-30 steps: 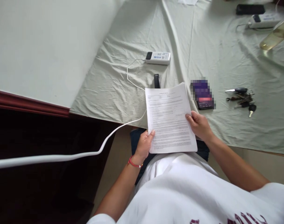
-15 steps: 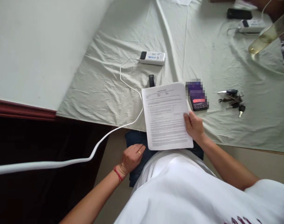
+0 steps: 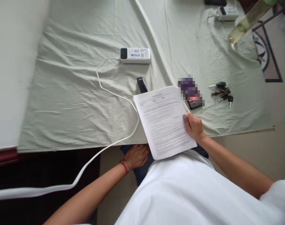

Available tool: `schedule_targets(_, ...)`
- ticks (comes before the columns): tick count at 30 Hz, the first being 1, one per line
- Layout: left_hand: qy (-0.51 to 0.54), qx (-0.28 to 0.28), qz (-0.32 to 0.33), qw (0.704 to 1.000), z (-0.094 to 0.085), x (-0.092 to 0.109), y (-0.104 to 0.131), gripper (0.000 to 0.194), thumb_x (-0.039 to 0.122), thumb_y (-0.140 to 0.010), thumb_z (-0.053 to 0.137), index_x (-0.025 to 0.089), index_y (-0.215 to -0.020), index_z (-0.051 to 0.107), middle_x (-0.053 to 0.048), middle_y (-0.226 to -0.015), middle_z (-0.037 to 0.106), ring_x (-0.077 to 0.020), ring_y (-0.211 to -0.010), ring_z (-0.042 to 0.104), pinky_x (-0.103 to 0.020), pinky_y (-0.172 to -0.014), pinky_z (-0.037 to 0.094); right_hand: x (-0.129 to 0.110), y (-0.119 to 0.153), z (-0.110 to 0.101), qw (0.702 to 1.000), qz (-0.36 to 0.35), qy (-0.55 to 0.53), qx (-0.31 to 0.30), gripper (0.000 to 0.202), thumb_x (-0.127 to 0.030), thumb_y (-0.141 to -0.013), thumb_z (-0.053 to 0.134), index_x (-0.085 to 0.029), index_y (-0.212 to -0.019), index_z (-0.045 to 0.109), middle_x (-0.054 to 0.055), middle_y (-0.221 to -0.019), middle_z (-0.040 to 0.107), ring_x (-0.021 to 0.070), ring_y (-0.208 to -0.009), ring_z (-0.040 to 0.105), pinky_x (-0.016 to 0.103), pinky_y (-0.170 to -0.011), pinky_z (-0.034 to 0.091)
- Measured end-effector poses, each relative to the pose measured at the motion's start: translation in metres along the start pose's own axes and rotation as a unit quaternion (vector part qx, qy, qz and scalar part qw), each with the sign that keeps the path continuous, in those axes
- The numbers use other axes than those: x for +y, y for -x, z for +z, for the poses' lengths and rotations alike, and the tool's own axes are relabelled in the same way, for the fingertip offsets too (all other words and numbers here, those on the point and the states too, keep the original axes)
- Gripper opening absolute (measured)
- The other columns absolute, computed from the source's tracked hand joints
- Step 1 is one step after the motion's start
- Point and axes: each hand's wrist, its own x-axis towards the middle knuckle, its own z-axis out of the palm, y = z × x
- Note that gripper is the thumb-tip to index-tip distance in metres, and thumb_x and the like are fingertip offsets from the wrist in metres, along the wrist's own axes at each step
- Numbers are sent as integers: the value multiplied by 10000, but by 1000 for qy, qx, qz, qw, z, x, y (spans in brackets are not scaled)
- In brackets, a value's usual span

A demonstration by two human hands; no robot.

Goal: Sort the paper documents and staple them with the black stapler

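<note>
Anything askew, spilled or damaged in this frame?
No spill or damage shows. The tablecloth is heavily wrinkled, and the printed document in the right hand overhangs the table edge at a tilt.

Counts: two hands, left (image 3: 136,155) and right (image 3: 194,126). One sheaf of paper (image 3: 164,120). Two white power banks, near (image 3: 135,55) and far (image 3: 227,13). One phone (image 3: 191,93). One key bunch (image 3: 222,92). One cable (image 3: 114,93). One black clip (image 3: 141,85).
</note>
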Motion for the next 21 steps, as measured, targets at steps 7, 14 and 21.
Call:
schedule_targets(7, 44, 68, -24, 996, 6, -8, 12, 296, 185, -969, 542, 173, -1137, 785, -129, -1107, 800, -266, -1040, 740, -398, -911, 539, -4, 1, 2, 1000, 14, 22, 16, 274, -372, -1068, 310, -263, -864, 457, 35, -690, 595, 205, -588, 551, 331, -607, 373)
schedule_targets(14, -1, 107, -26, 994, 14, -11, 8, 297, 192, -954, 546, 179, -1119, 793, -109, -1024, 808, -234, -944, 745, -368, -825, 552, 3, 2, 6, 999, -1, 28, 33, 382, -476, -1094, 278, -253, -843, 461, 9, -667, 528, 176, -563, 486, 308, -577, 334)
schedule_targets(21, -57, 137, -54, 987, 19, -3, 23, 274, 216, -979, 557, 143, -1143, 765, -92, -1162, 807, -225, -1062, 733, -420, -987, 548, 8, 1, 5, 998, -41, -2, 55, 398, -489, -1102, 301, -245, -837, 468, -26, -623, 478, 137, -512, 413, 297, -543, 291)
